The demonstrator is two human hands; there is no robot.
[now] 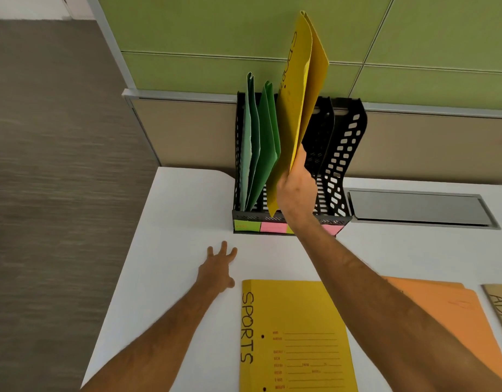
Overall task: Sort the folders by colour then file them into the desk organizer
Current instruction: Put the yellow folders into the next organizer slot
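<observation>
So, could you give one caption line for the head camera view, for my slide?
Right hand lowers a yellow folder into the black desk organizer beside green folders; left hand rests open.

A white desk (173,210) carries a far black organizer (340,154); near lie yellow (295,335), orange (453,315) and tan folders (501,309).

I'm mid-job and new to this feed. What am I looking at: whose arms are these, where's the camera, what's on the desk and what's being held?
There is no robot: a head-worn camera looks down at a person's bare arms. The right hand grips a yellow folder upright at the black desk organizer, which holds two green folders. The left hand rests open on the white desk. A yellow SPORTS folder, an orange folder and another partly cut-off one lie flat.
</observation>
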